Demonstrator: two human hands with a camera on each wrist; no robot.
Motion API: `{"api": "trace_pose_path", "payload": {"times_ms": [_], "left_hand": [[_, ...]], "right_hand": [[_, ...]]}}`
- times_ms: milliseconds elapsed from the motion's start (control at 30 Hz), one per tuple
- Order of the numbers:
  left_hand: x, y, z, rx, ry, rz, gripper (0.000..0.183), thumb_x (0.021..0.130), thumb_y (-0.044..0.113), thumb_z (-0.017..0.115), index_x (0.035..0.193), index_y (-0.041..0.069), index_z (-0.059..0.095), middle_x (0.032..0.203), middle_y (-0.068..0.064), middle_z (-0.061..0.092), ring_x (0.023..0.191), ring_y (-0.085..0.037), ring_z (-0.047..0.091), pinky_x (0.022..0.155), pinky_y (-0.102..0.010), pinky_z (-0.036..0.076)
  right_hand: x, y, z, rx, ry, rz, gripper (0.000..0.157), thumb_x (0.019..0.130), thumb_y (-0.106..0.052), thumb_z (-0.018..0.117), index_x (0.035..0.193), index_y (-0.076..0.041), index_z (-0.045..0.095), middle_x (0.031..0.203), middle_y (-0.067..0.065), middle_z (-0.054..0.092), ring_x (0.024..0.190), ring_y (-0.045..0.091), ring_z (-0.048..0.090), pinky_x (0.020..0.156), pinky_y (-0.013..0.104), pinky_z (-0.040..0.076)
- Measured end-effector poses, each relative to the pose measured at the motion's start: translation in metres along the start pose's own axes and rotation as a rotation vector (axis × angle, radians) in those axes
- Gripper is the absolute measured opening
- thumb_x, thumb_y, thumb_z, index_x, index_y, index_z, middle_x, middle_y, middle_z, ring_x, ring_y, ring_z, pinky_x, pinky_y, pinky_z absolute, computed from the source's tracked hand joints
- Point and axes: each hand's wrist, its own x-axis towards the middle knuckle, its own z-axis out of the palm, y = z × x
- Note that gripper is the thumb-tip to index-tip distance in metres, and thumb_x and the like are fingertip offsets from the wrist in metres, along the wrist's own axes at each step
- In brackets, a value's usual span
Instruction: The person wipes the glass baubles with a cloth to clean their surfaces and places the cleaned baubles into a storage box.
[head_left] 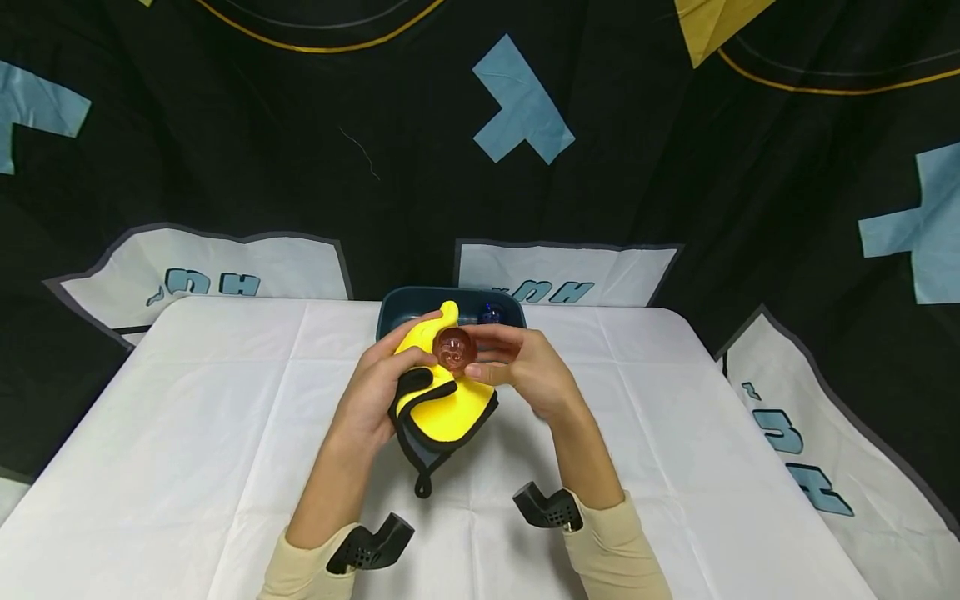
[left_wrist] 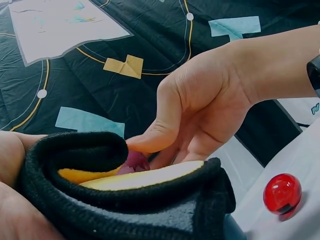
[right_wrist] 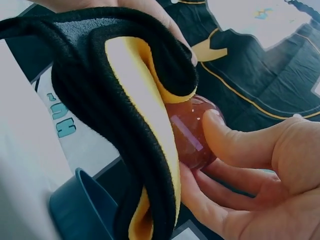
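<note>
My left hand [head_left: 375,385] grips a yellow cloth [head_left: 450,412] with black edging and a grey back, folded over with a hanging loop at its lower corner. Between the thumb and fingers of my right hand [head_left: 528,367] is a translucent reddish ball [head_left: 454,349], pinched against the yellow side of the cloth. The right wrist view shows the ball [right_wrist: 196,132] partly tucked under a fold, with the right thumb on its surface. From the left wrist, most of that ball is hidden behind the cloth's dark edge [left_wrist: 125,200].
A dark teal tray [head_left: 397,302] stands behind the hands at the table's far edge, with a blue ball [head_left: 491,314] inside. A shiny red ball [left_wrist: 282,194] lies on the white-covered table [head_left: 202,450]. Black patterned fabric [head_left: 420,192] hangs behind.
</note>
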Motion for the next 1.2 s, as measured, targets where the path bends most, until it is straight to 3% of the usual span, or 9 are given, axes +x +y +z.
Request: {"api": "trace_pose_path", "payload": {"times_ms": [133,300,600,833,1033,1200], "left_hand": [[-0.0003,-0.0008,0.0000,0.005,0.006,-0.015,0.053,0.092,0.005,0.056,0.143,0.020,0.058,0.150,-0.003,0.045,0.129,-0.028,0.052,0.100,-0.032,0.055],[0.0004,-0.0008,0.0003,0.006,0.010,-0.014,0.053,0.092,0.006,0.057,0.142,0.021,0.059,0.150,-0.003,0.045,0.131,-0.027,0.051,0.101,-0.031,0.054],[0.0017,-0.0010,0.0003,-0.029,0.013,0.005,0.053,0.092,0.005,0.056,0.143,0.018,0.058,0.150,0.001,0.047,0.133,-0.024,0.049,0.101,-0.026,0.053],[0.0011,0.0003,-0.0020,-0.019,0.022,0.014,0.052,0.092,0.006,0.058,0.143,0.019,0.059,0.150,0.000,0.047,0.133,-0.024,0.049,0.101,-0.026,0.054],[0.0018,0.0010,-0.0016,0.000,0.024,0.015,0.052,0.092,0.007,0.059,0.142,0.020,0.059,0.149,0.000,0.047,0.132,-0.024,0.048,0.102,-0.028,0.053],[0.0018,0.0004,-0.0003,-0.006,0.019,0.008,0.052,0.092,0.006,0.058,0.142,0.019,0.059,0.149,0.000,0.048,0.131,-0.025,0.051,0.100,-0.027,0.054]], "right_hand": [[0.0004,0.0013,0.0010,-0.042,0.033,0.053,0.044,0.087,-0.008,0.077,0.129,-0.002,0.067,0.113,0.016,0.074,0.096,0.023,0.071,0.088,0.032,0.060],[0.0016,-0.0001,0.0005,-0.096,0.048,0.085,0.041,0.089,-0.018,0.077,0.124,-0.001,0.068,0.111,0.016,0.075,0.091,0.022,0.068,0.082,0.032,0.060],[0.0013,-0.0017,0.0046,-0.028,0.065,0.022,0.045,0.088,-0.016,0.078,0.131,-0.012,0.066,0.129,0.009,0.068,0.116,0.024,0.067,0.103,0.035,0.054],[0.0014,-0.0005,0.0012,-0.005,-0.006,-0.012,0.050,0.086,-0.010,0.077,0.134,-0.013,0.065,0.134,0.005,0.066,0.126,0.024,0.062,0.104,0.037,0.053],[0.0015,-0.0005,0.0010,-0.003,-0.008,-0.043,0.052,0.083,-0.004,0.078,0.133,-0.012,0.066,0.134,0.006,0.067,0.126,0.025,0.062,0.102,0.038,0.055],[0.0015,-0.0006,0.0023,-0.009,0.034,-0.004,0.050,0.083,-0.003,0.078,0.131,-0.010,0.067,0.129,0.007,0.069,0.119,0.025,0.066,0.100,0.037,0.056]]}}
